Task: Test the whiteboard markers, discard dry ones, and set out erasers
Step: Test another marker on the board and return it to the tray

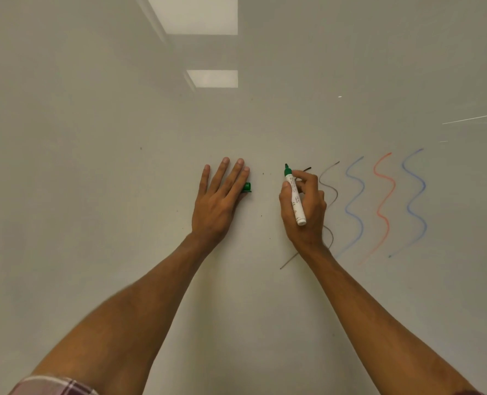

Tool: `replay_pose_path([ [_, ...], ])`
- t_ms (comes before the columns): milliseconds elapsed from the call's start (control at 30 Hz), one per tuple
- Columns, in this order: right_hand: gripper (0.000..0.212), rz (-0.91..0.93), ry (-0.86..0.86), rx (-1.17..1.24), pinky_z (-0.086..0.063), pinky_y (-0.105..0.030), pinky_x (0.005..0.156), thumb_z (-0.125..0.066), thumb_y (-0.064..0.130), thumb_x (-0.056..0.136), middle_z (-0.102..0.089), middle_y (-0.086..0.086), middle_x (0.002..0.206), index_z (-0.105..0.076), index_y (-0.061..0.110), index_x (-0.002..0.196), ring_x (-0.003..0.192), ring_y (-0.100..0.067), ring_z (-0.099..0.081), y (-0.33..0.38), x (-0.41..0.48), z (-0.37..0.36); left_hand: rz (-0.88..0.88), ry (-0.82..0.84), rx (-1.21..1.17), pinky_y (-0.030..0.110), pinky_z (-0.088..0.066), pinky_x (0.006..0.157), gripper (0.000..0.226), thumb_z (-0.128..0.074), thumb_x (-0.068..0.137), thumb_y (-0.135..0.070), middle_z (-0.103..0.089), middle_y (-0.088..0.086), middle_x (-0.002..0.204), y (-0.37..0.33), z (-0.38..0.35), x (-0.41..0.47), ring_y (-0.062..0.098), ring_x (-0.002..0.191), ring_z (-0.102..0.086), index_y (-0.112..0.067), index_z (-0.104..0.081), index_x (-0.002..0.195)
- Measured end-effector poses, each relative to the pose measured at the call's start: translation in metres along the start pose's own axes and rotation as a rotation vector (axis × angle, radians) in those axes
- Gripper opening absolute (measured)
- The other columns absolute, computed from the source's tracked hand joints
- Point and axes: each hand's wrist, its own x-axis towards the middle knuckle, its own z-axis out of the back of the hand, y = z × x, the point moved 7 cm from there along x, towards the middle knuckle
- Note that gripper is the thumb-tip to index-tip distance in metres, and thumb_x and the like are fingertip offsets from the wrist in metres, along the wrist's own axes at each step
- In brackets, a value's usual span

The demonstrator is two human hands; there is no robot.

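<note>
Head view: the right hand grips an uncapped green marker in a writing hold, fingers and thumb curled round its white barrel, with the green tip raised at or just off the whiteboard; whether it touches cannot be told. The left hand lies flat against the board with straight fingers, the green cap poking out from beneath its thumb side; how the cap is kept there is hidden. Just right of the marker hand run four wavy test strokes: a thin dark squiggle, a blue squiggle, a red squiggle and a second blue squiggle. No green line shows, so the step in hand looks like the testing of this green marker. The next move likely calls for pressing the tip to the bare board left of the dark squiggle and drawing a wave downward, then judging its strength. No eraser is in view.
</note>
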Motion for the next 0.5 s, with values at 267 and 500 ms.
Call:
replay_pose_path([
  [267, 0.021, 0.337, 0.108, -0.150, -0.048, -0.034, 0.051, -0.053, 0.020, 0.089, -0.058, -0.008, 0.069, -0.061, 0.002, 0.097, 0.057, -0.014, -0.048, -0.001, -0.033, -0.018, -0.001, -0.030, -0.003, 0.056, -0.020, 0.117, 0.046, -0.030, 0.107, -0.029, -0.034, 0.012, 0.154, -0.001, 0.001, 0.000, 0.033, 0.145, -0.026, -0.007, -0.037, 0.147],
  [500, 0.012, 0.180, -0.002, -0.150, -0.043, -0.027, 0.053, -0.052, 0.018, 0.088, -0.055, -0.006, 0.065, -0.049, 0.018, 0.100, 0.063, -0.010, -0.041, -0.021, -0.068, 0.004, 0.000, -0.048, -0.001, 0.055, -0.019, 0.118, 0.046, -0.039, 0.105, -0.027, -0.035, 0.010, 0.154, 0.000, 0.000, -0.001, 0.032, 0.145, -0.026, -0.008, -0.037, 0.147],
])
